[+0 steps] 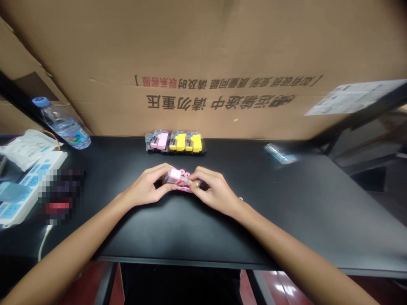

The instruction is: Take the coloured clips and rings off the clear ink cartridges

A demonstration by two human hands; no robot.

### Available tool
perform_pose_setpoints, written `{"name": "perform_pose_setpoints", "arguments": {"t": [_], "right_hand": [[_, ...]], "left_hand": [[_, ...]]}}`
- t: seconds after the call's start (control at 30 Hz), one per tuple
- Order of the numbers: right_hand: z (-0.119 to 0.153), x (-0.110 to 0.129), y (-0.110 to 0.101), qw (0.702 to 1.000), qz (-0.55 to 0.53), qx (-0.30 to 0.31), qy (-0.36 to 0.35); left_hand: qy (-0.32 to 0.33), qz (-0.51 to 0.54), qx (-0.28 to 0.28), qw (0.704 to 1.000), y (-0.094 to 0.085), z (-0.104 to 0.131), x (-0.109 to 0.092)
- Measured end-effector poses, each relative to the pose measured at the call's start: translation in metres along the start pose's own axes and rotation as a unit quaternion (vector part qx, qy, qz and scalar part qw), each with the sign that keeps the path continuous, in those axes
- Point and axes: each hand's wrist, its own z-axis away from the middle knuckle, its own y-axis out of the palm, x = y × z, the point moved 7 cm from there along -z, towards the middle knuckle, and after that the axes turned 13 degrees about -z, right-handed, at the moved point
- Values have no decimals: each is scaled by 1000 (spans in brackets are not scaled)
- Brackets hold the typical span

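Both of my hands meet over the middle of the black table, closed around a small pink and clear plastic toy [182, 181]. It has a pale pink block on its left, two pink rings at the top and a bit of red in the middle. My left hand [149, 184] pinches its left end between thumb and fingers. At its right side, my right hand [214, 188] grips with thumb and fingertips, beside a gold round end. The fingers hide part of the toy. Behind it stands a row of pink and yellow toy pieces [179, 142] with clear parts.
A large cardboard box [203, 51] walls off the back of the table [178, 237]. On the left are a water bottle [71, 129], a white power strip [34, 182], a white plastic bag [27, 148] and a cable [44, 241]. A clear packet [280, 154] lies at back right.
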Motion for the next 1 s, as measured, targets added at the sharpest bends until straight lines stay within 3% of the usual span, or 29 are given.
{"name": "perform_pose_setpoints", "arguments": {"t": [0.17, 0.27, 0.37, 0.5, 0.6, 0.7, 0.8, 1.0], "right_hand": [[0, 6, -3, 999, 22, -17, -20], [-2, 9, -3, 998, 43, 5, -48], [-5, 5, -12, 997, 59, 18, -53], [-6, -21, -58, 992, 118, -46, -6], [1, -54, -106, 962, 217, -142, 89], [9, -87, -134, 927, 279, -164, 188], [10, -105, -140, 915, 288, -157, 233], [8, -85, -150, 916, 293, -195, 194]], "left_hand": [[14, -25, -27, 999, -4, 1, -3], [16, -33, -40, 999, -9, 1, -3], [-26, -46, -70, 996, -19, 1, 7], [-119, -57, -114, 985, -39, 3, 35], [-194, -100, -144, 965, -58, 7, 56], [-284, -166, -114, 938, -71, 13, 75], [-337, -237, -43, 910, -75, 16, 86], [-393, -329, 69, 856, -74, 24, 99]]}}
